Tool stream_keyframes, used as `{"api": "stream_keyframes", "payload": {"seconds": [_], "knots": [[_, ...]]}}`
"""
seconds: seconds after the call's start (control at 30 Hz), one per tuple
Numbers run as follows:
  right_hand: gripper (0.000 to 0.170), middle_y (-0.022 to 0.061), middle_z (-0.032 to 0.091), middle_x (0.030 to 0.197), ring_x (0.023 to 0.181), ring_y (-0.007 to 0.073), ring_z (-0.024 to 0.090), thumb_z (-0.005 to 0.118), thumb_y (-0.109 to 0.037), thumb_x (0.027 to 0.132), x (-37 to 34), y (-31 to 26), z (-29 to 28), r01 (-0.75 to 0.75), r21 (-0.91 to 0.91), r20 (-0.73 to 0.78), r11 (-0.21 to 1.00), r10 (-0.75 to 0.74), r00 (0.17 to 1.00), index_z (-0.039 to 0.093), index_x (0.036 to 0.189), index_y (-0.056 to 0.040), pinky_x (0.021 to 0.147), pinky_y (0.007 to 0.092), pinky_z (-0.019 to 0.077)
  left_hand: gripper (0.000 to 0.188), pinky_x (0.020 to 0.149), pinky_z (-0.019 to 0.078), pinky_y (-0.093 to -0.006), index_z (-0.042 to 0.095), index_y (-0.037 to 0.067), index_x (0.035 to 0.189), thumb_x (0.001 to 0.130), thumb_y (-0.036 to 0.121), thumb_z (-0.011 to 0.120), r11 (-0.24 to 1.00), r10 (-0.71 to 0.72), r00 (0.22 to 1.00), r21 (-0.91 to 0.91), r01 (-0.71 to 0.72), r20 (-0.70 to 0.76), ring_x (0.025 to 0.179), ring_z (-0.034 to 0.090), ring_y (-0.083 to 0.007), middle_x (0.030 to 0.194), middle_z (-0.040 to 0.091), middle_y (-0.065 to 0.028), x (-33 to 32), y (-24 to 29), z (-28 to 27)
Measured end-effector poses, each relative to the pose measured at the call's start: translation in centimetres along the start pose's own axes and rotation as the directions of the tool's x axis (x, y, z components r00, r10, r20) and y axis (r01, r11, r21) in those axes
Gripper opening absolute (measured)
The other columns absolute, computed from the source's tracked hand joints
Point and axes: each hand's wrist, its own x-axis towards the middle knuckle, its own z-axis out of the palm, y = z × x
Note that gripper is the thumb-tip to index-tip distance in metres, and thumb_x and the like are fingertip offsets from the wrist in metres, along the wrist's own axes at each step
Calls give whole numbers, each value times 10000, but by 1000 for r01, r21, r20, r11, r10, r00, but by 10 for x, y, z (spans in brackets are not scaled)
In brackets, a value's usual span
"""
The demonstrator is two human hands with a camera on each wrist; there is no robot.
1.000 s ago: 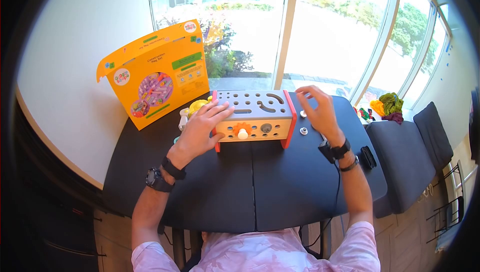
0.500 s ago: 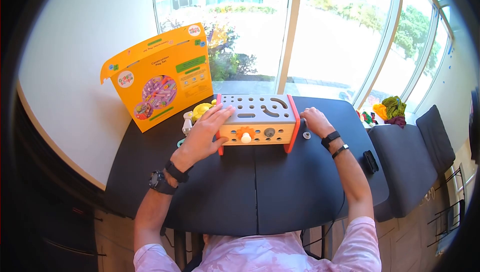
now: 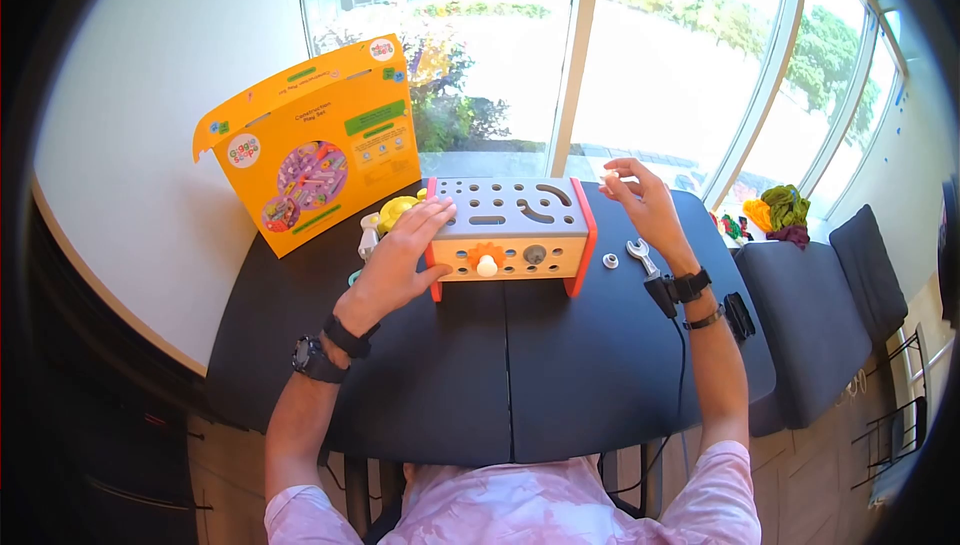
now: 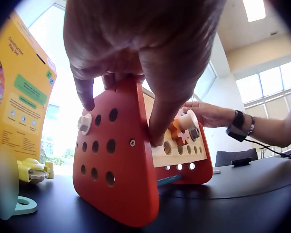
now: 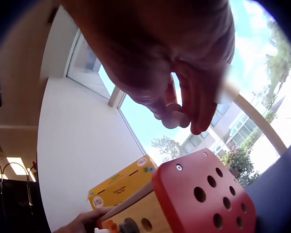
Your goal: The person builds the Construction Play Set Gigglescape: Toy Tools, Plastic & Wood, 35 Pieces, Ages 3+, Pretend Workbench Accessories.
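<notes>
A toy workbench (image 3: 510, 228) with a grey perforated top, wooden front and red end panels stands on the black table. On its front are an orange gear (image 3: 487, 254) with a white peg and a grey screw head (image 3: 535, 255). My left hand (image 3: 401, 246) grips its left end, thumb on the front and fingers over the top. Above and right of the far right end, my right hand (image 3: 645, 207) pinches a small round whitish piece (image 5: 172, 117) between thumb and fingers. A white nut (image 3: 610, 261) and a toy wrench (image 3: 642, 258) lie on the table below it.
A yellow box (image 3: 320, 150) stands at the back left. Yellow toy parts (image 3: 398, 213) and a white piece (image 3: 369, 235) lie left of the workbench. A black case (image 3: 739, 316) sits by the table's right edge. A cable (image 3: 684, 385) trails from my right wrist.
My right hand reached down to the table beside the right red panel, then rose with the small whitish piece pinched. That piece has left the table. My left hand has stayed on the workbench.
</notes>
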Motion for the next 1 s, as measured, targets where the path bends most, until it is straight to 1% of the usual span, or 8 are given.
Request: {"api": "stream_keyframes", "payload": {"seconds": [0.1,0.2,0.33,0.43,0.63,0.73,0.83,1.0], "knots": [[283,99,831,1131,1142,182,775,701,-209,1116,-10,-13,9,142,88,69,986,-149,986,709,1323,-17,1035,343,588,861,1330,364,-480,552,40,1593,812,57,914,1000,-1,1000,1,1,1,1589,447,-383,1665,535,-172,-1,1,0],[279,93,835,1079,1131,180,780,724,-209,1102,-22,-21,23,208,47,95,977,-212,973,721,1313,-26,1052,358,576,858,1331,363,-481,551,35,1593,813,54,910,1000,1,1000,-4,-1,-1,1589,447,-383,1663,536,-173,-1,1,0],[292,129,829,1051,1082,243,800,749,-228,1081,-28,-18,33,273,-161,100,949,-259,961,755,1287,-21,1026,384,578,858,1332,363,-480,550,30,1591,812,49,908,1000,4,1000,3,-4,-2,1589,448,-383,1662,537,-174,-1,-1,2],[303,158,828,1059,1072,286,805,752,-232,1078,-27,-15,32,294,-177,99,939,-280,955,759,1283,-9,1006,387,586,862,1331,364,-480,549,28,1591,808,45,909,1000,2,1000,0,-2,-3,1587,449,-384,1660,538,-175,0,-1,2],[301,180,829,1092,1074,302,810,770,-239,1067,-25,-19,30,314,-166,122,935,-296,947,758,1257,-6,996,392,591,868,1332,364,-481,547,30,1596,809,46,910,1000,2,1000,5,-2,-1,1587,449,-384,1660,537,-176,-1,-1,2],[282,187,829,1102,1096,306,806,791,-247,1054,-25,-24,30,299,-132,116,945,-285,951,755,1191,-3,1024,398,585,866,1334,361,-481,545,31,1599,813,51,909,1000,7,1000,6,-7,-5,1588,447,-385,1661,536,-176,-1,0,2],[256,181,827,1084,1119,307,802,810,-237,1039,-22,-17,36,372,-143,77,917,-365,928,734,1096,1,1058,411,575,863,1335,360,-481,545,31,1600,818,54,908,1000,0,1000,2,0,-2,1589,445,-387,1662,537,-176,-1,3,1],[238,151,824,1042,1094,254,795,829,-196,1020,-16,-3,41,342,-44,50,939,-339,939,694,1010,0,1070,419,569,856,1335,358,-480,545,27,1598,821,49,904,1000,-3,1000,-3,3,-1,1591,444,-385,1665,533,-177,-1,0,2]]}}
